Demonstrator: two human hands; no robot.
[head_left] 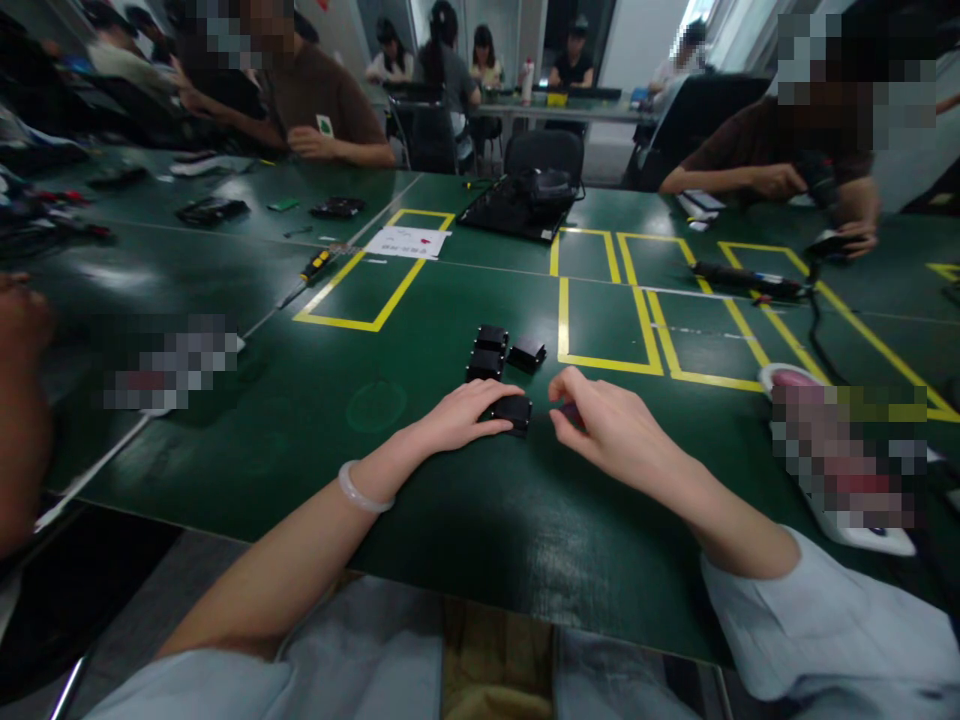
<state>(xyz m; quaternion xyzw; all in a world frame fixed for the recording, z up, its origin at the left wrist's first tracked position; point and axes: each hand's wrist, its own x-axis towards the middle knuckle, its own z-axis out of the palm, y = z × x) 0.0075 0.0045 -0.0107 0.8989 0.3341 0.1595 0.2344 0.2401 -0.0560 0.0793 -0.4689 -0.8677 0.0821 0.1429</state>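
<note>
My left hand rests on the green table with its thumb and fingers around a small black block with shiny corner points. Just beyond it, more black blocks stand in a short row, partly hidden by my fingers. A separate black block sits at an angle to the right of that row. To the right, apart from the blocks, my right hand is curled closed. Something small and dark shows between its fingers, too hidden to name.
Yellow tape rectangles mark the table. A screwdriver lies to the left, a white-rimmed phone-like object at right. Further back are a paper sheet and a black panel. Other people sit around.
</note>
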